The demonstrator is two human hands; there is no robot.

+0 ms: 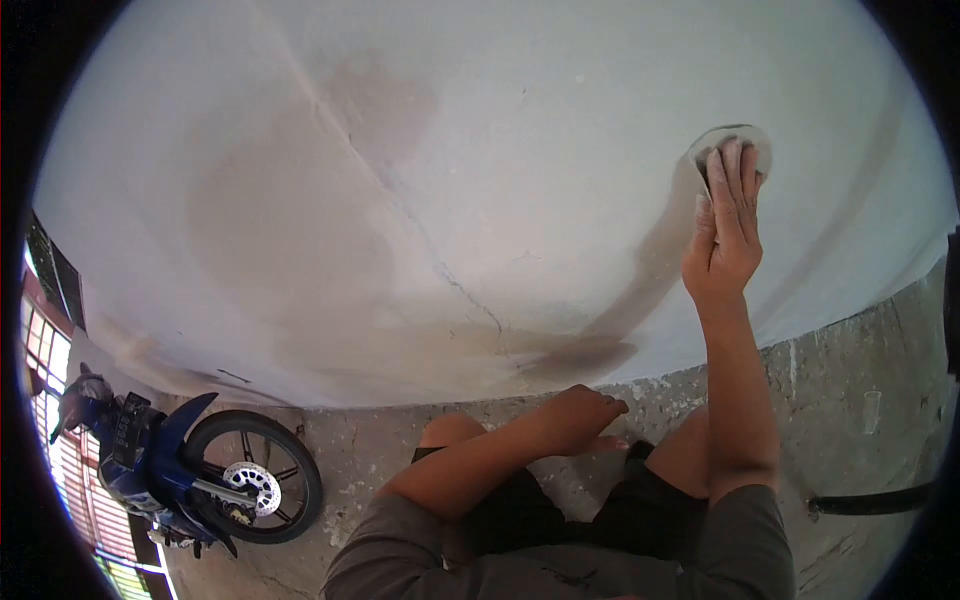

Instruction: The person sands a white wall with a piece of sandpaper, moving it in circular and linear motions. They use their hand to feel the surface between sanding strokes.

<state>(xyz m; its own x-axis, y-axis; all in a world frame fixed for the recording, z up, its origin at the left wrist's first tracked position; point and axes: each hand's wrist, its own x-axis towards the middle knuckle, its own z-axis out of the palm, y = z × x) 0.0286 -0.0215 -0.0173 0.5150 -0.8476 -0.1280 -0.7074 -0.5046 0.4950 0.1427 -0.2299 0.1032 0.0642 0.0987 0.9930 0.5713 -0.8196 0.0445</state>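
Observation:
My right hand (732,215) is raised at the right, its dusty fingers lying along a sheet of sandpaper (701,148) that they press flat to the wall (560,180). The sheet is pale with a dark edge, and the fingers cover much of it. Low in the middle, my left hand (578,420) hangs in front of my knees, loosely bent with the thumb apart from the fingers. Nothing shows in it, and it is off the wall. Pale wall paint carries brownish smooth patches and a long thin crack (400,205) running down through the middle.
A blue motorcycle (150,450) stands at the left, its front wheel (253,478) near the wall's foot. Behind it is a barred opening (85,440). The concrete floor (850,400) is stained. A dark pipe-like bar (870,502) lies at the right.

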